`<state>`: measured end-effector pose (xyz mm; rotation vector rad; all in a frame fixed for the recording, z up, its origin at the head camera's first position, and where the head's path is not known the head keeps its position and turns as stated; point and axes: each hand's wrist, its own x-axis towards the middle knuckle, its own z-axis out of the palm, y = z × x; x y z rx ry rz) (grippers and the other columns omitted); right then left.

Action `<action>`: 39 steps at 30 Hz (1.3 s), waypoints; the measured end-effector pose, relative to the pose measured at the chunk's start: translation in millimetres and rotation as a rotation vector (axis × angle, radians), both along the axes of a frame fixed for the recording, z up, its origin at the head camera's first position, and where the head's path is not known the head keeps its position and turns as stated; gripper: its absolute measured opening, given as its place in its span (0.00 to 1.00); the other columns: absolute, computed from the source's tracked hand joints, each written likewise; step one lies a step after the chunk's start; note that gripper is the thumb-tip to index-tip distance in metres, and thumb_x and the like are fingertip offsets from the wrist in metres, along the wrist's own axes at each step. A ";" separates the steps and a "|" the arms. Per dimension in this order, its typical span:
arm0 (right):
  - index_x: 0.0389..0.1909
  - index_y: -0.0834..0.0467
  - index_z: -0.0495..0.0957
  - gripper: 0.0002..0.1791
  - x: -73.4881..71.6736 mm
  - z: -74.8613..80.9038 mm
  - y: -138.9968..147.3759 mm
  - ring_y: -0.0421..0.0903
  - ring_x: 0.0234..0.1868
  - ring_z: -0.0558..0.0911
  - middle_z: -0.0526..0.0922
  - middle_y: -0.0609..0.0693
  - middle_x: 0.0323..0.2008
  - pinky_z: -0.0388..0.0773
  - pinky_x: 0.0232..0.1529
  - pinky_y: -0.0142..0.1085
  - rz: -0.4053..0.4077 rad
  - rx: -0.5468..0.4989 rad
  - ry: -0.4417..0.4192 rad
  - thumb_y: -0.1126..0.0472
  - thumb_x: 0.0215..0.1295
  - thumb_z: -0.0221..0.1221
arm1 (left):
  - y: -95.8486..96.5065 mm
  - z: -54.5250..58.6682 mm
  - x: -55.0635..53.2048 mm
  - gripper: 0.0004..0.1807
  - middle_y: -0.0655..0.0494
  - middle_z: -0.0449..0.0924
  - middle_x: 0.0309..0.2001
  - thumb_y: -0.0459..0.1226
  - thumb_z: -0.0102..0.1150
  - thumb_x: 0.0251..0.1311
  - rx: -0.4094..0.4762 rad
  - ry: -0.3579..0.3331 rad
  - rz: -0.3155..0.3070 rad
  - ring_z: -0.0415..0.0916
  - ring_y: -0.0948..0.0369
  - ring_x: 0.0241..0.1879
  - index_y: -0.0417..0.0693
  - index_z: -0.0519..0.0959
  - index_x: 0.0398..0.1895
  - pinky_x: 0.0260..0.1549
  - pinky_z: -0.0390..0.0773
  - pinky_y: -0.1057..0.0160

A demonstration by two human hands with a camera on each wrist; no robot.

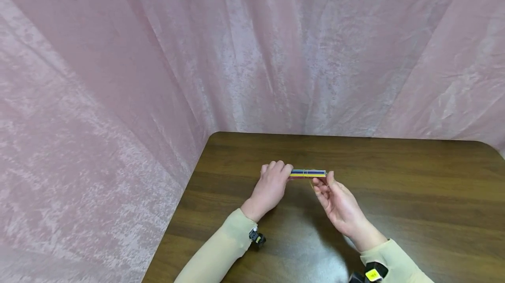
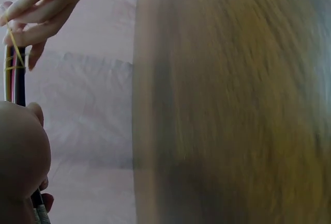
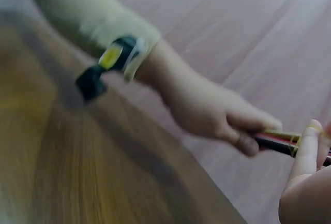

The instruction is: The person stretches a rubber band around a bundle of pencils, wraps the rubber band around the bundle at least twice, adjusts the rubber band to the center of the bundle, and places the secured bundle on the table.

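Note:
My left hand [image 1: 272,185] grips one end of a bundle of slim coloured pencils [image 1: 311,173], held level above the table. Yellow, blue, white and red sides show along the bundle. A thin yellow rubber band [image 2: 14,43] is wound around it near the right end. Fingers of my right hand [image 1: 342,209] pinch a loop of this band, stretching it away from the pencils in the left wrist view. In the right wrist view, the left thumb lies along the pencils [image 3: 276,144], close to the wound band.
A brown wooden table [image 1: 414,195] with rounded corners lies under both hands. Pink velvety curtain [image 1: 268,55] hangs behind it and along the left side. Each sleeved wrist carries a small black camera [image 1: 257,236].

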<state>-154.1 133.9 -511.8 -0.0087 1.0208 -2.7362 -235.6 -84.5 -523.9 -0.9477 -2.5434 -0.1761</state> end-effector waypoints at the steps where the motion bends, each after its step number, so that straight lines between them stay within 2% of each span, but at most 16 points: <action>1: 0.47 0.56 0.85 0.22 0.4 -0.9 0.9 0.36 0.45 0.87 0.88 0.45 0.41 0.80 0.55 0.27 -0.008 0.059 0.013 0.46 0.84 0.46 | -1.5 0.6 0.1 0.10 0.58 0.73 0.38 0.37 0.66 0.73 -0.026 0.023 -0.007 0.69 0.57 0.38 0.52 0.76 0.50 0.40 0.66 0.57; 6: 0.48 0.54 0.87 0.17 1.6 -3.4 7.1 0.36 0.40 0.86 0.89 0.46 0.39 0.82 0.56 0.33 -0.038 0.339 0.077 0.52 0.87 0.50 | -6.5 3.4 -1.4 0.06 0.56 0.71 0.37 0.35 0.61 0.75 -0.103 0.106 -0.041 0.69 0.55 0.37 0.52 0.74 0.47 0.40 0.67 0.55; 9: 0.57 0.62 0.83 0.17 1.1 -3.4 11.5 0.38 0.41 0.87 0.89 0.49 0.40 0.83 0.54 0.34 -0.036 0.456 0.090 0.55 0.86 0.53 | -8.0 4.4 -1.9 0.06 0.55 0.72 0.38 0.36 0.62 0.75 -0.126 0.135 -0.058 0.68 0.55 0.37 0.53 0.74 0.47 0.40 0.69 0.55; 12: 0.66 0.72 0.75 0.24 -0.5 -2.7 15.0 0.39 0.42 0.87 0.89 0.52 0.42 0.83 0.53 0.34 -0.021 0.539 0.091 0.55 0.85 0.54 | -7.8 5.4 -1.9 0.06 0.55 0.72 0.39 0.37 0.62 0.76 -0.164 0.157 -0.056 0.69 0.55 0.37 0.54 0.75 0.48 0.41 0.69 0.55; 15: 0.68 0.78 0.70 0.27 -2.9 -3.3 16.3 0.39 0.43 0.88 0.89 0.52 0.42 0.84 0.52 0.34 -0.023 0.602 0.078 0.56 0.85 0.54 | -6.0 5.9 -1.0 0.06 0.55 0.73 0.39 0.36 0.62 0.76 -0.205 0.172 -0.047 0.70 0.55 0.38 0.56 0.75 0.49 0.42 0.69 0.55; 19: 0.63 0.76 0.74 0.23 -6.5 -6.3 17.2 0.42 0.42 0.88 0.88 0.53 0.41 0.85 0.51 0.35 -0.049 0.706 0.039 0.58 0.84 0.56 | -2.0 7.4 1.9 0.05 0.56 0.74 0.39 0.37 0.61 0.77 -0.246 0.200 -0.045 0.71 0.56 0.38 0.57 0.76 0.48 0.42 0.69 0.55; 24: 0.58 0.67 0.75 0.21 -10.9 -9.1 24.3 0.40 0.44 0.85 0.87 0.45 0.43 0.82 0.51 0.36 -0.110 0.834 -0.015 0.52 0.81 0.60 | -0.1 7.6 5.3 0.06 0.56 0.74 0.38 0.36 0.61 0.77 -0.285 0.218 -0.027 0.71 0.56 0.38 0.58 0.76 0.47 0.43 0.69 0.55; 26: 0.57 0.65 0.74 0.20 -11.5 -9.6 30.2 0.39 0.45 0.84 0.88 0.44 0.44 0.81 0.51 0.37 -0.143 0.859 -0.021 0.51 0.81 0.60 | -0.9 6.4 6.2 0.06 0.56 0.74 0.38 0.35 0.60 0.76 -0.305 0.217 -0.023 0.70 0.56 0.37 0.58 0.75 0.46 0.44 0.70 0.55; 28: 0.57 0.66 0.74 0.21 -11.5 -10.0 36.9 0.38 0.45 0.84 0.89 0.47 0.46 0.81 0.50 0.37 -0.155 0.886 0.001 0.51 0.82 0.59 | -1.7 5.1 7.0 0.07 0.56 0.74 0.38 0.34 0.59 0.77 -0.324 0.211 -0.021 0.70 0.56 0.38 0.58 0.74 0.46 0.45 0.70 0.56; 31: 0.58 0.66 0.78 0.22 -9.2 -8.9 43.5 0.40 0.46 0.85 0.89 0.52 0.48 0.80 0.49 0.36 -0.108 1.039 0.110 0.50 0.81 0.60 | -2.3 4.1 8.1 0.06 0.57 0.75 0.39 0.34 0.59 0.77 -0.346 0.207 -0.022 0.71 0.56 0.39 0.58 0.75 0.46 0.46 0.70 0.56; 34: 0.56 0.61 0.83 0.19 -5.5 -7.1 42.9 0.39 0.41 0.85 0.89 0.49 0.43 0.80 0.41 0.35 -0.046 1.259 0.310 0.50 0.77 0.65 | -0.3 3.3 9.2 0.05 0.57 0.75 0.40 0.36 0.61 0.76 -0.362 0.211 -0.031 0.72 0.57 0.40 0.58 0.76 0.47 0.46 0.71 0.56; 37: 0.53 0.54 0.85 0.14 -1.8 -6.5 38.6 0.36 0.33 0.80 0.84 0.40 0.34 0.76 0.34 0.35 -0.049 1.474 0.507 0.50 0.76 0.67 | 2.4 3.8 11.5 0.06 0.58 0.75 0.41 0.38 0.63 0.75 -0.376 0.221 -0.049 0.72 0.58 0.40 0.57 0.76 0.48 0.45 0.71 0.57; 39: 0.52 0.52 0.85 0.11 0.1 -6.5 36.7 0.36 0.31 0.77 0.82 0.38 0.33 0.75 0.34 0.37 -0.080 1.574 0.586 0.51 0.77 0.66 | 3.2 4.3 12.8 0.06 0.59 0.76 0.41 0.40 0.63 0.76 -0.375 0.221 -0.064 0.72 0.58 0.40 0.57 0.77 0.49 0.43 0.70 0.58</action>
